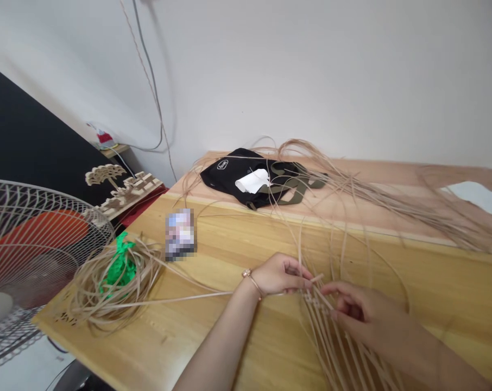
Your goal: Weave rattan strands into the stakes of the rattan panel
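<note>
In the head view, your left hand (pixel 276 274) pinches the pale woven strips (pixel 317 303) where they cross, above the wooden table (pixel 189 326) before you. Your right hand (pixel 366 309) sets thumb and forefinger, slightly parted, at the weave's right edge; I cannot tell whether they grip. A loose coil (pixel 146 271) lies leftward.

The left forearm (pixel 225 336) extended from the lower edge of view, slanting up and rightward to the left wrist (pixel 252 288). The left hand (pixel 273 274) pointed right, fingers curled, thumb stretched out beneath them. The right forearm (pixel 437 350) extended from the lower right corner. The right hand (pixel 370 309) pointed left, index finger and thumb parted, remaining fingers curled. Both hands' fingertips lay near each other.
</note>
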`<state>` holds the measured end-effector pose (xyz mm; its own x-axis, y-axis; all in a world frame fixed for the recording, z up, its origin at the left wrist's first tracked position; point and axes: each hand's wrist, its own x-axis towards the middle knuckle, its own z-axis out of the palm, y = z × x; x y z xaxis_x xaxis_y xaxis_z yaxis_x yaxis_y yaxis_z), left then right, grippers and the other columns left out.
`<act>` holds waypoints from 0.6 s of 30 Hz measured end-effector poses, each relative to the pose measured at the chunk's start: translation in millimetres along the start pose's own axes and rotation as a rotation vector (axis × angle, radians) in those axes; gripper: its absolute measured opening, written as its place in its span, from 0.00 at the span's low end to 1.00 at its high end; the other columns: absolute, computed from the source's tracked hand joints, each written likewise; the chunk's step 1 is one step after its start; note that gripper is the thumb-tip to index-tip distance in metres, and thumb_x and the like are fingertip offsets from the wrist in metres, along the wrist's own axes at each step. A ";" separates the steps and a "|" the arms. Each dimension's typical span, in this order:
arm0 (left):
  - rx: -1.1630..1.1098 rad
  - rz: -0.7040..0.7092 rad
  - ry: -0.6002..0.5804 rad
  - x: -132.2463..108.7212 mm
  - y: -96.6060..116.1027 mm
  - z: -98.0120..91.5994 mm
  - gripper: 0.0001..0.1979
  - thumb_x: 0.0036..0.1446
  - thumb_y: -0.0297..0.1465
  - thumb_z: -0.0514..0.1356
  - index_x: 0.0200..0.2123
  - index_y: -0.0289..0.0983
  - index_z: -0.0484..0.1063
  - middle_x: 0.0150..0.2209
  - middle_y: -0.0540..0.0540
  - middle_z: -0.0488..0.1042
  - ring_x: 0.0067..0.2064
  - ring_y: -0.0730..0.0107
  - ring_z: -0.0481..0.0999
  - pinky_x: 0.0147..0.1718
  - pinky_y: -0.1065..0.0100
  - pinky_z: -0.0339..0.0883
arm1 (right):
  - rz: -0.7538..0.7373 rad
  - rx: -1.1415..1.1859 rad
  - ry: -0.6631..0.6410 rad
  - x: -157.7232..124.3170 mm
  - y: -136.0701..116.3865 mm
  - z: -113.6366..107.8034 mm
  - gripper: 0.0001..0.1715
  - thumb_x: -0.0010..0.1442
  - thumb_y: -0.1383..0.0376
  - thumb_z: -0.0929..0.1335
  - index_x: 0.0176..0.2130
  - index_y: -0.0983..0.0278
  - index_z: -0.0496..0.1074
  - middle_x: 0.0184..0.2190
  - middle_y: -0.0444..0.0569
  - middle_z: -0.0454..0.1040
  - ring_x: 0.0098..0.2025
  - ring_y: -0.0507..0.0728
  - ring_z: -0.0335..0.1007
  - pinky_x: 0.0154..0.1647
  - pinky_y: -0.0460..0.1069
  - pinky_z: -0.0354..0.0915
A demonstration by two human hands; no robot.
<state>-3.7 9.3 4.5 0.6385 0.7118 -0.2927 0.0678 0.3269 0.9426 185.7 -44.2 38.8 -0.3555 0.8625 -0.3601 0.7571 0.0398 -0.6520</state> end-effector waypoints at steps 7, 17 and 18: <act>-0.017 0.040 -0.016 -0.7 0.3 0.2 0.17 0.38 0.36 0.63 0.31 0.30 0.71 0.22 0.50 0.69 0.17 0.85 0.60 0.17 0.77 0.51 | 0.004 -0.044 0.026 -2.4 -4.1 0.3 0.16 0.53 0.63 0.60 0.42 0.60 0.65 0.20 0.42 0.66 0.21 0.50 0.59 0.21 0.44 0.52; 0.012 0.005 -0.005 -1.1 -0.7 0.3 0.20 0.38 0.38 0.63 0.32 0.29 0.71 0.25 0.48 0.70 0.18 0.86 0.59 0.17 0.77 0.51 | -0.001 -0.044 0.042 -0.4 -3.4 2.3 0.14 0.52 0.62 0.61 0.39 0.60 0.67 0.20 0.42 0.67 0.21 0.50 0.60 0.21 0.44 0.52; 0.017 0.001 -0.005 -1.1 -0.8 0.1 0.20 0.38 0.39 0.63 0.33 0.29 0.71 0.25 0.48 0.70 0.17 0.86 0.59 0.17 0.77 0.51 | 0.003 -0.044 0.040 -0.2 -4.3 2.1 0.14 0.52 0.62 0.61 0.39 0.60 0.68 0.20 0.42 0.67 0.21 0.50 0.60 0.21 0.44 0.53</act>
<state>-4.4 8.2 4.1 0.6427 0.7088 -0.2908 0.0799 0.3155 0.9456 181.4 -45.5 40.2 -0.3318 0.8820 -0.3347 0.7817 0.0584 -0.6209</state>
